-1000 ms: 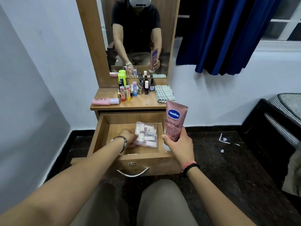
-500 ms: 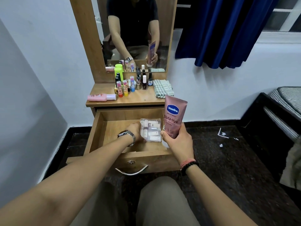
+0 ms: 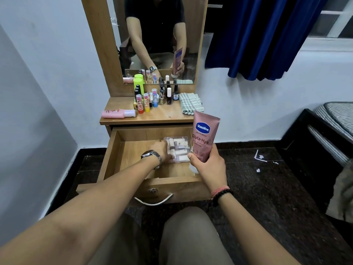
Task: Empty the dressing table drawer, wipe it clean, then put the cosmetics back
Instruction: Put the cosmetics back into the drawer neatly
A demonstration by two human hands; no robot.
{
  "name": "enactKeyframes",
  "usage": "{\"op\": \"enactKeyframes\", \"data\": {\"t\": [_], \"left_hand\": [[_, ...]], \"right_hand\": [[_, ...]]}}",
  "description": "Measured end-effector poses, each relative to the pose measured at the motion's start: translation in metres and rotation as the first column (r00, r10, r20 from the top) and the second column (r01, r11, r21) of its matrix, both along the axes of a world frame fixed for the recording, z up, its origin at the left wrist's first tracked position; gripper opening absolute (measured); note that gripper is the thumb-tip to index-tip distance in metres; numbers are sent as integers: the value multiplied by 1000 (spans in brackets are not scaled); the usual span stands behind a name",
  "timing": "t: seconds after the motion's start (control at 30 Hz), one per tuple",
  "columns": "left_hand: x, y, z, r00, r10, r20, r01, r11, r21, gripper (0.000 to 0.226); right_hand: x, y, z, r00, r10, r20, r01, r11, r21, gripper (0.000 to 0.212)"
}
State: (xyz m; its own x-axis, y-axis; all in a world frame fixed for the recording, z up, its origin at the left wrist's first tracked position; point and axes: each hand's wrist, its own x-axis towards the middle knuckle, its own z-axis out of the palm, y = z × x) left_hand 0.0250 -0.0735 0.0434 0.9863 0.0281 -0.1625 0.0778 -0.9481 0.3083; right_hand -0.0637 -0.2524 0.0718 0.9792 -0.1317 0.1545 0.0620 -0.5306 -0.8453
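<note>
Bare drawer (image 3: 133, 159) floor left of clear box (image 3: 178, 149)

White walls (image 3: 47, 64), dark speckled floor (image 3: 267, 197), blue curtain (image 3: 267, 35) beside window (image 3: 334, 20), striped bed (image 3: 336, 119).

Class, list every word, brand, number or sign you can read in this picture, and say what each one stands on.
"Vaseline": white letters in the blue badge on the pink lotion tube, gripped by the right hand.
"HEALTHY BRIGHT": small line under the badge, barely legible.
"Gluta-Hya": large letters lower on the same tube.
"Dewy Radiance": below that, faint; "Radiance" reads, the first word is uncertain.
Labels on the small bottles on the dressing table top: too small to read.
</note>
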Motion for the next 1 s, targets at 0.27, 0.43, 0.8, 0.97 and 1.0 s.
{"op": "enactKeyframes", "data": {"t": [0.27, 0.43, 0.8, 0.97, 1.0], "left_hand": [[-61, -13, 47, 963, -198, 183, 269, 673, -689, 37], [-81, -14, 49, 968, -179, 178, 252, 654, -713, 58], [-87, -3, 44, 962, 93, 259, 57, 854, -518, 66], [-68, 39, 52, 936, 286, 207, -177, 886, -428, 75], [-66, 50, 49, 937, 302, 176, -219, 900, -376, 76]], "right_hand": [[-3, 3, 6, 998, 63, -17, -63, 998, -28, 53], [-8, 7, 6, 975, 197, -101, -217, 943, -251, 61], [-9, 12, 4, 897, 363, -252, -441, 692, -571, 57], [-5, 9, -2, 876, 406, -260, -479, 680, -555, 57], [-5, 9, -2, 876, 411, -253, -480, 681, -553, 57]]}}
